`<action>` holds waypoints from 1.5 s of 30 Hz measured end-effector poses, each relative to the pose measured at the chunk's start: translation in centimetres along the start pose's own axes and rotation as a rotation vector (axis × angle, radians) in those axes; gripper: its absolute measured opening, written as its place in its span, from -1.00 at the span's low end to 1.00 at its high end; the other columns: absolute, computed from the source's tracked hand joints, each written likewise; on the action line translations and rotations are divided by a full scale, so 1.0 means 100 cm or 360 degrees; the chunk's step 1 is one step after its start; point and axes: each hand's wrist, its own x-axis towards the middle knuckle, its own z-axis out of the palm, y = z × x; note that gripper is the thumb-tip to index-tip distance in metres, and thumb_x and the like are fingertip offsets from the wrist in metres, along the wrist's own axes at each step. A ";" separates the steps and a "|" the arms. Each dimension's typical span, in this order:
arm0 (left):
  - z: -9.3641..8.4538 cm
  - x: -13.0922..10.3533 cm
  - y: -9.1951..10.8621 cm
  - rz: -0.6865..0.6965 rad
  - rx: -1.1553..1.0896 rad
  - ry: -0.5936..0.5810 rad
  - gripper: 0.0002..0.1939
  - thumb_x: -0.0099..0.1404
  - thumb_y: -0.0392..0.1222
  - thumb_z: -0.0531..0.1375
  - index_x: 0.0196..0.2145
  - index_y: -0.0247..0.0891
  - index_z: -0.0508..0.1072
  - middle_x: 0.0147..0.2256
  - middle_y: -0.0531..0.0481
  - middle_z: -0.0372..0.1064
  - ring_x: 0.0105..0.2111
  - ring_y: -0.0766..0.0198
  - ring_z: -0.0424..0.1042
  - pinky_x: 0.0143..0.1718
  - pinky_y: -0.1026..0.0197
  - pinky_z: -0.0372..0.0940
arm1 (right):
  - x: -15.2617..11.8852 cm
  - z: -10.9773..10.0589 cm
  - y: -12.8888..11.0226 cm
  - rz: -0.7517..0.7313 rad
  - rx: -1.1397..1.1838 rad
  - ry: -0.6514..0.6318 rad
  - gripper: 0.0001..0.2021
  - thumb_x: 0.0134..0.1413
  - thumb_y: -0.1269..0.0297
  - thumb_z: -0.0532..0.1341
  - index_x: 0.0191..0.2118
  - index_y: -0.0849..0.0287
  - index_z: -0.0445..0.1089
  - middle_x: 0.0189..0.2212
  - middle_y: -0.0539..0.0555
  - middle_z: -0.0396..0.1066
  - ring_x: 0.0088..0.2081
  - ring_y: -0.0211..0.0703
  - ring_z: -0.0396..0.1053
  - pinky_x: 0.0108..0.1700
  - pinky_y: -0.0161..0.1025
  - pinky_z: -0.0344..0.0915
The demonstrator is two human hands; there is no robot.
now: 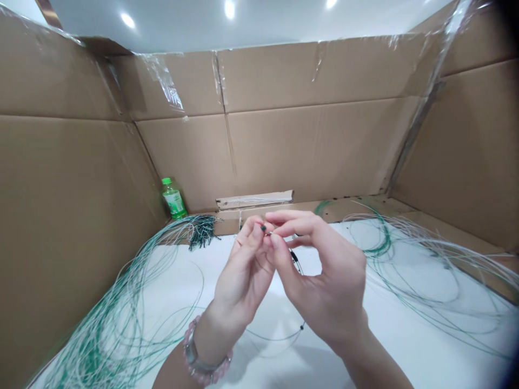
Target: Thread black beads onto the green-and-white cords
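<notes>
My left hand [247, 270], with a beaded bracelet and a watch at its wrist, pinches a small dark green piece [263, 228] between thumb and fingers. Close against it, my right hand [324, 270] pinches a thin wire end, its thumb and index fingertips nearly touching the left ones. Exactly how the small parts meet is too small to tell. Below the hands a thin cable [275, 339] curves over the white table surface [284, 367], with a small black bead [302, 327] on it. A black piece [293, 256] shows behind my right hand's thumb.
Green and white wires [121, 313] lie in a big bundle on the left, ending in dark tips [203, 232]. More loose wires [417, 275] spread at the right. A green bottle [174, 200] stands at the back left. Cardboard walls [316, 146] enclose the table.
</notes>
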 end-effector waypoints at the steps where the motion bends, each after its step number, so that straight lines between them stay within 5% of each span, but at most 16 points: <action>1: 0.001 0.000 0.000 0.0008 0.0000 0.0025 -0.86 -0.02 -0.37 0.42 -0.46 -0.32 0.55 -0.46 0.12 0.54 -0.45 0.56 0.52 -0.35 0.64 0.41 | 0.000 0.000 0.000 -0.0005 -0.0004 -0.0003 -0.89 0.06 0.55 0.21 -0.30 0.21 0.34 -0.24 0.02 0.52 -0.19 -0.33 0.48 -0.18 -0.42 0.45; 12: -0.006 0.001 -0.003 0.0233 0.0289 0.0095 -0.86 -0.01 -0.24 0.43 -0.47 -0.25 0.55 -0.48 0.16 0.52 -0.47 0.56 0.49 -0.34 0.60 0.42 | 0.000 0.000 0.000 -0.0091 -0.0160 0.0041 -0.85 0.04 0.57 0.22 -0.31 0.19 0.33 -0.28 0.02 0.53 -0.23 -0.33 0.50 -0.27 -0.46 0.46; 22: -0.009 0.007 0.000 0.0426 0.0590 0.0018 -0.85 -0.02 -0.20 0.43 -0.50 -0.20 0.53 -0.57 0.17 0.46 -0.57 0.56 0.41 -0.46 0.58 0.37 | 0.001 -0.003 -0.001 -0.0123 -0.0233 -0.0004 -0.87 0.10 0.55 0.19 -0.29 0.17 0.32 -0.31 0.03 0.53 -0.30 -0.28 0.50 -0.32 -0.38 0.45; 28: -0.012 0.011 0.003 0.0654 0.0788 -0.0104 -0.90 0.02 -0.23 0.41 -0.47 -0.15 0.56 -0.51 0.16 0.51 -0.58 0.56 0.42 -0.47 0.57 0.37 | 0.004 -0.007 0.000 -0.0180 -0.0407 -0.0023 -0.89 0.10 0.52 0.21 -0.36 0.18 0.34 -0.52 -0.03 0.46 -0.54 -0.31 0.36 -0.50 -0.34 0.29; 33: -0.018 0.013 0.007 0.0787 0.1004 -0.0203 -0.94 0.09 -0.23 0.37 -0.43 -0.10 0.58 -0.52 0.15 0.49 -0.55 0.54 0.43 -0.45 0.54 0.40 | 0.005 -0.007 0.003 -0.0132 -0.0188 -0.0037 -0.88 0.08 0.55 0.22 -0.36 0.18 0.37 -0.50 -0.05 0.46 -0.51 -0.35 0.38 -0.45 -0.39 0.36; 45: -0.026 0.015 0.021 0.0675 0.1352 -0.0383 -0.97 0.17 -0.19 0.31 -0.39 -0.11 0.59 -0.47 0.07 0.43 -0.56 0.52 0.33 -0.54 0.50 0.29 | 0.006 -0.005 0.005 -0.0024 0.0119 -0.0040 -0.85 0.05 0.57 0.25 -0.34 0.16 0.40 -0.44 -0.12 0.51 -0.48 -0.41 0.43 -0.40 -0.47 0.44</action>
